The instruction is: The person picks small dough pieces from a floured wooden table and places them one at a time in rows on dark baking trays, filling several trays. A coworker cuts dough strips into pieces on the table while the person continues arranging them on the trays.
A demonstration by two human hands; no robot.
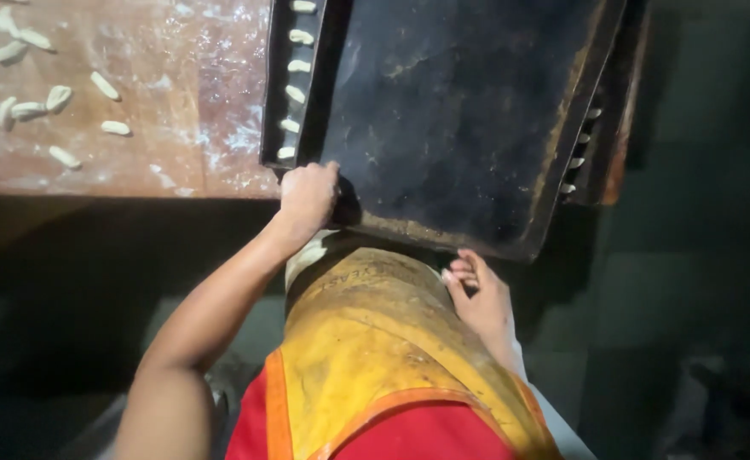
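Observation:
A large dark metal baking tray (452, 111) lies on top of other trays, its near edge jutting past the table toward me. My left hand (307, 198) grips that tray's near left corner. Below the near edge hangs my right hand (477, 294), fingers curled loosely and holding nothing, just under the tray's rim. Beneath the top tray, a lower tray (277, 102) shows a row of small pale dough pieces (295, 94) along its left side. More dough pieces (581, 149) peek out on the right.
A floured wooden table (179, 102) at the left carries several loose dough pieces (34, 106). My yellow apron (375, 341) over red clothing fills the lower middle. The floor around is dark.

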